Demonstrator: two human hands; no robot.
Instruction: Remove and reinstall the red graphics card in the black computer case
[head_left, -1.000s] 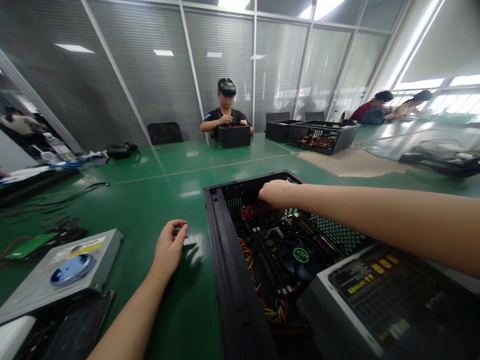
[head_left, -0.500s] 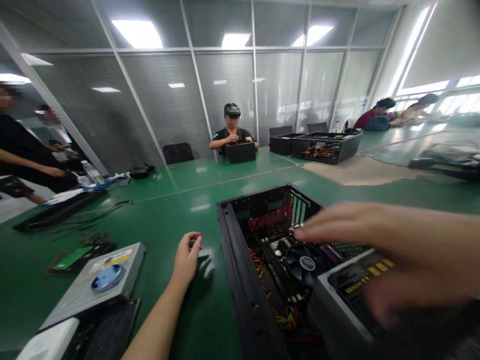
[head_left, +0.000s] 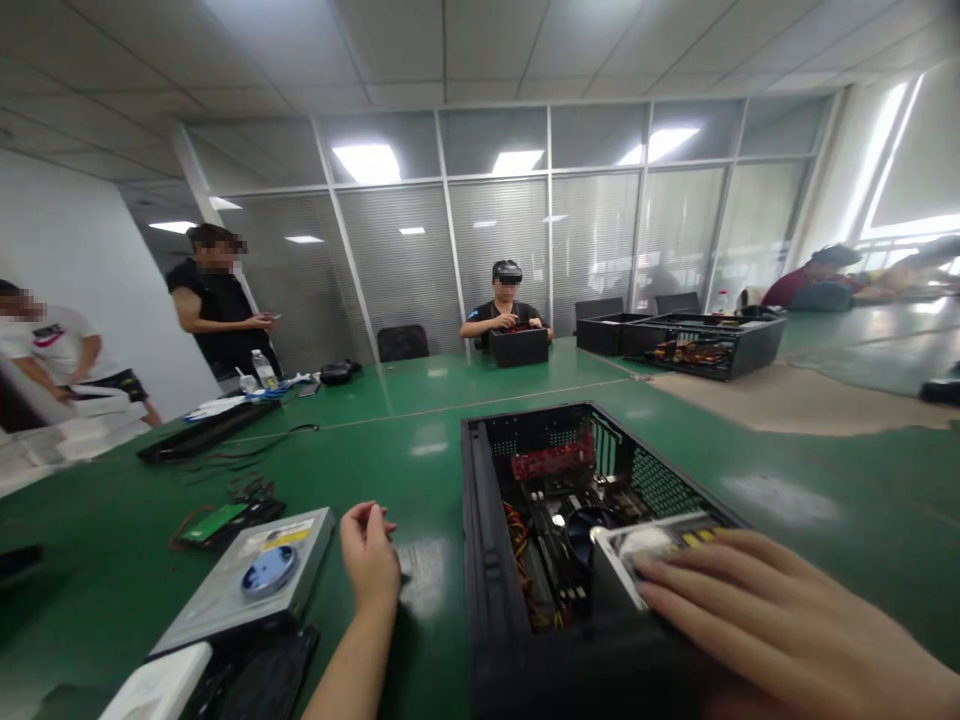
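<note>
An open black computer case [head_left: 480, 520] lies on the green table [head_left: 390, 440], with a red card [head_left: 551, 462], a fan and coloured wires inside. My right hand [head_left: 765, 620] lies flat, fingers stretched out, on the grey power supply [head_left: 622, 545] at the near end of the case. My left hand [head_left: 370, 560] rests on the table just left of the case, fingers curled loosely; I cannot make out anything in them.
A grey optical drive [head_left: 251, 580] and a green circuit board [head_left: 214, 522] lie at the left. Cables and a black panel [head_left: 202, 432] sit further back. A person [head_left: 508, 305] works at a black box opposite; two people stand at the left. More open cases [head_left: 705, 345] at the right.
My right hand came back from deep inside the case and now lies flat on the power supply. My view has tilted up, showing the ceiling and the people at the left. My left hand stayed put.
</note>
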